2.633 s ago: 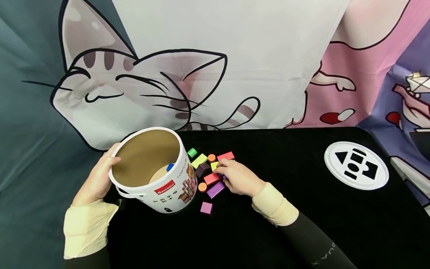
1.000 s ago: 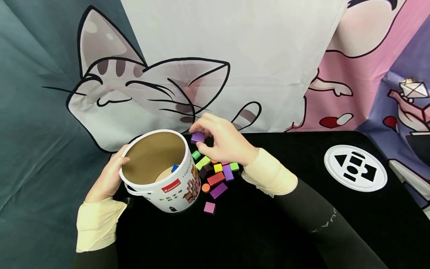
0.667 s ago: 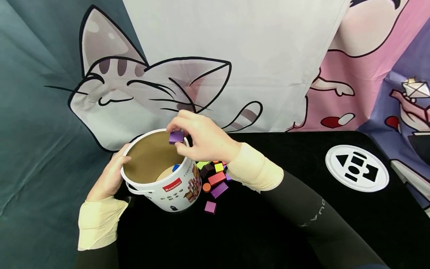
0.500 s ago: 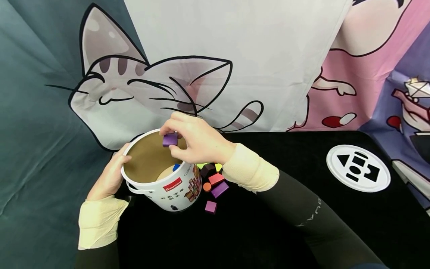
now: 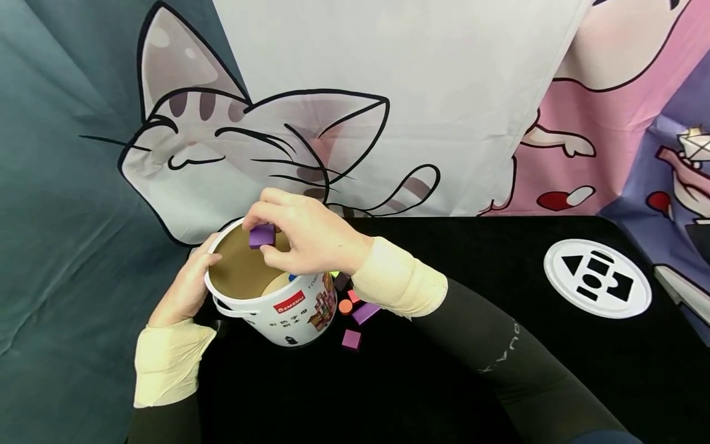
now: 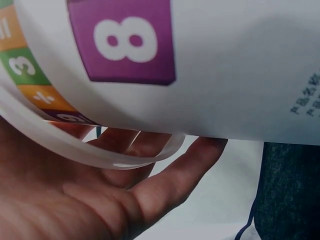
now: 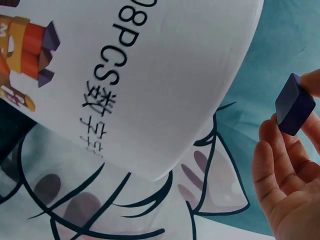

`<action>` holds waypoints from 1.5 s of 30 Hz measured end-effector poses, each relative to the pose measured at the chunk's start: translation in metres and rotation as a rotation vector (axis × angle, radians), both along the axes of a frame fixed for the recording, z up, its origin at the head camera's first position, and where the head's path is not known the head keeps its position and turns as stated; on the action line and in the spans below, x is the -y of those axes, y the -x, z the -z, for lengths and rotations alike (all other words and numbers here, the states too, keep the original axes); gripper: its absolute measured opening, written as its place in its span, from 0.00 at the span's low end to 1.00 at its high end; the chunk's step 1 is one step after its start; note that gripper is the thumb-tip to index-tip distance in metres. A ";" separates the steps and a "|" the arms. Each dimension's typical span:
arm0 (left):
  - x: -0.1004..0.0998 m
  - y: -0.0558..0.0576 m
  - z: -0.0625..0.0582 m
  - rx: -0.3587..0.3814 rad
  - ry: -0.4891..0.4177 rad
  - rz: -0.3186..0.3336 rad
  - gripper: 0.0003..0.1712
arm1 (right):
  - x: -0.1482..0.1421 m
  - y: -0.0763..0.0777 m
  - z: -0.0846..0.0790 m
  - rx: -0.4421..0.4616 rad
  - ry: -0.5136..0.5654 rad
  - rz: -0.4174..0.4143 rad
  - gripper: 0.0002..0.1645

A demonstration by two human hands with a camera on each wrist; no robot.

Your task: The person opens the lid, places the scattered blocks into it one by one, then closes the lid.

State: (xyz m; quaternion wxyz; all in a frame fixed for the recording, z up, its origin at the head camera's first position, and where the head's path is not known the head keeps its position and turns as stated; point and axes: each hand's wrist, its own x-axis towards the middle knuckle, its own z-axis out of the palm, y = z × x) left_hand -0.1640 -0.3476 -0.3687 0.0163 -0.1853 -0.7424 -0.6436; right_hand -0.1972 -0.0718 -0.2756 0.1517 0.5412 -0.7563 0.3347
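A white bucket [image 5: 302,320] stands tilted on the black table, its mouth facing up and toward me. My left hand [image 5: 185,283] grips its left side, thumb over the rim and fingers along the outside wall. In the left wrist view, the bucket's pale handle [image 6: 85,155] crosses in front of those fingers. Over the mouth, my right hand [image 5: 307,231] pinches a purple block [image 5: 262,236] between thumb and fingertips; the right wrist view shows this block [image 7: 295,105] beside the bucket's rim. A blue block [image 5: 291,277] shows inside, partly hidden by the near wall.
Right of the bucket lie several blocks, among them a pink block [image 5: 351,340], an orange disc [image 5: 346,306] and a long purple block [image 5: 366,313]; my right forearm hides others. A white lid with shaped cut-outs [image 5: 563,290] lies at the right. A printed curtain [image 5: 460,123] hangs behind.
My right hand has come up from the pile with the purple block and moved left over the bucket's mouth. The left hand has kept its grip on the bucket.
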 end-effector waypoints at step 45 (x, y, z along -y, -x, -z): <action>0.000 0.001 -0.002 0.009 0.004 -0.015 0.28 | -0.046 0.012 0.042 -0.053 -0.229 0.100 0.60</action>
